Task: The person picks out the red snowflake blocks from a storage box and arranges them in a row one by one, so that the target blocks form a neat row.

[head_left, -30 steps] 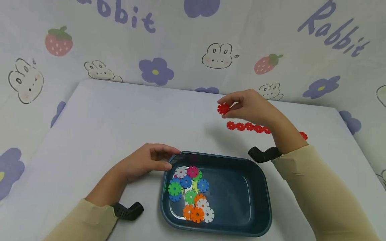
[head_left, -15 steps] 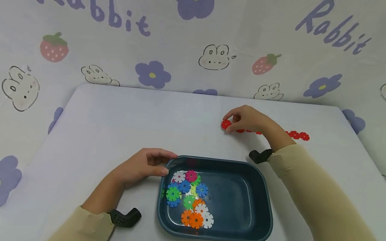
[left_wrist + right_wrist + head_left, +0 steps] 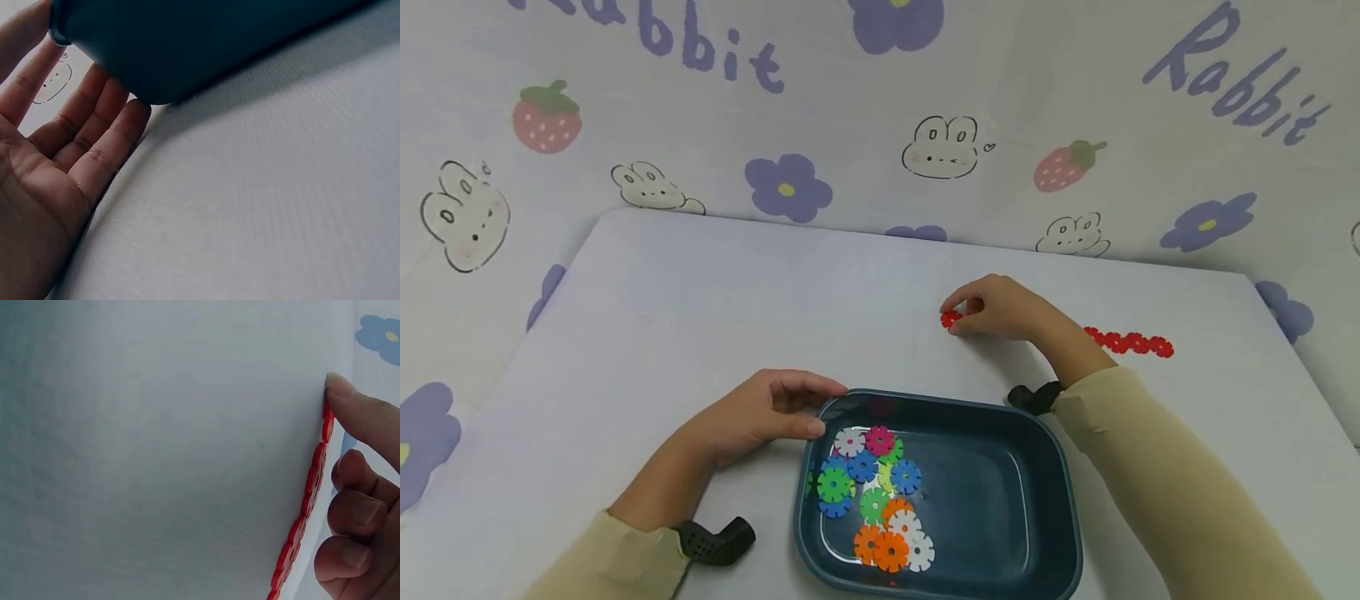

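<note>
My right hand [image 3: 1003, 308] is at the left end of a row of red snowflake discs [image 3: 1137, 342], thumb and forefinger pinching the red snowflake disc [image 3: 951, 320] there. The hand covers the middle of the row in the head view. In the right wrist view the red row [image 3: 292, 547] runs edge-on up to the thumb, the other fingers curled beside it. My left hand [image 3: 767, 417] holds the upper left corner of a dark teal tray [image 3: 938, 402], thumb and forefinger at its rim. The left wrist view shows fingers against the tray's outer wall [image 3: 169, 50].
Inside the tray, toward its left, lie several loose snowflake discs [image 3: 862, 467] in white, pink, blue, green, yellow and orange. The white table [image 3: 737, 283] extends back to a patterned backdrop [image 3: 850, 100]. A black wrist device [image 3: 718, 542] is strapped at each sleeve.
My right hand has come down from above the row with the red snowflake disc, bringing it to the table at the row's left end. The left hand stays at the tray corner.
</note>
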The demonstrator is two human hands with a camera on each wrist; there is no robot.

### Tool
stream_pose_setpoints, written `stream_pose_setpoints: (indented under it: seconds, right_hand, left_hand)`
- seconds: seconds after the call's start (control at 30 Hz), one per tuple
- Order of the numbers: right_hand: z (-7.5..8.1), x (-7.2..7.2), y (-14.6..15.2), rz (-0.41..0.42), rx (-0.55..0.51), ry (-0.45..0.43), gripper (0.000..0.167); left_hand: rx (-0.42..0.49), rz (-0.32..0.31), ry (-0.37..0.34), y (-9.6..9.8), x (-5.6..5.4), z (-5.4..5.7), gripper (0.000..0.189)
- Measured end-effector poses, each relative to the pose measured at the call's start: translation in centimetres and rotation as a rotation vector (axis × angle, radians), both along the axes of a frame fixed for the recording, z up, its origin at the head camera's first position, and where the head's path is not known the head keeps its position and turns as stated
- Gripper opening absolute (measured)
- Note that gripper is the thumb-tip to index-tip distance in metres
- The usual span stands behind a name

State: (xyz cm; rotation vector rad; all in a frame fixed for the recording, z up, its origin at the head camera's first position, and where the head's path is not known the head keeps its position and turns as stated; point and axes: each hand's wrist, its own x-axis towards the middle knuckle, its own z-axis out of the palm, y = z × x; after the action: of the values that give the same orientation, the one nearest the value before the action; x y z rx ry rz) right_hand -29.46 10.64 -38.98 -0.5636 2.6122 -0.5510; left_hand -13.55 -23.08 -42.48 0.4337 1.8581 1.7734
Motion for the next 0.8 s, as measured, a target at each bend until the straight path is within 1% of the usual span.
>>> stream_pose_setpoints:
  seconds: [0.17,0.3,0.47,0.63,0.8]
  right_hand:
    - [0.3,0.3,0.1,-0.019,0.012,0.015,0.032]
    - [0.7,0.4,0.8,-0.038,0.025,0.024,0.034]
    - [1.5,0.9,2.6,-0.121,-0.042,0.055,0.034]
    - [2.5,2.4,4.6,-0.221,-0.155,0.073,0.036]
    - [3.2,4.8,7.1,-0.276,-0.243,0.089,0.040]
  left_hand:
    - [-0.008,0.005,-0.001,0.1,-0.1,0.0,0.041]
    - [-0.009,0.007,-0.005,0.2,-0.1,0.0,0.041]
    - [-0.016,0.002,0.003,0.3,0.0,0.1,0.041]
    - [-0.026,0.005,0.013,0.4,-0.1,0.1,0.041]
    - [-0.012,0.011,0.015,0.5,-0.1,0.0,0.041]
